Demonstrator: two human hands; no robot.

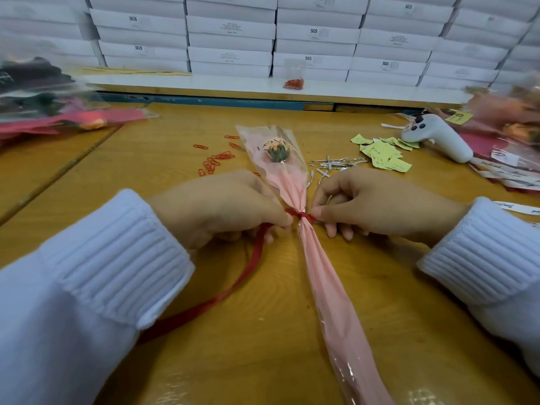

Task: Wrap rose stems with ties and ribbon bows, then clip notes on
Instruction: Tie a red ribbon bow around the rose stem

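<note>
A single rose in a pink and clear sleeve (315,270) lies lengthwise on the wooden table (263,331), bloom (277,150) pointing away from me. A red ribbon (242,282) is knotted around the gathered sleeve at mid-stem, and its long tail trails down to the left under my sleeve. My left hand (222,209) pinches the ribbon at the knot's left side. My right hand (377,203) pinches the ribbon end at the knot's right side. Both hands rest on the table beside the stem.
Red paper clips (213,162) lie scattered left of the bloom. Silver twist ties (336,165), yellow notes (385,154) and a white glue gun (438,135) are to the right. Wrapped roses pile at the left (52,112) and right (508,124) edges. White boxes (277,36) are stacked behind.
</note>
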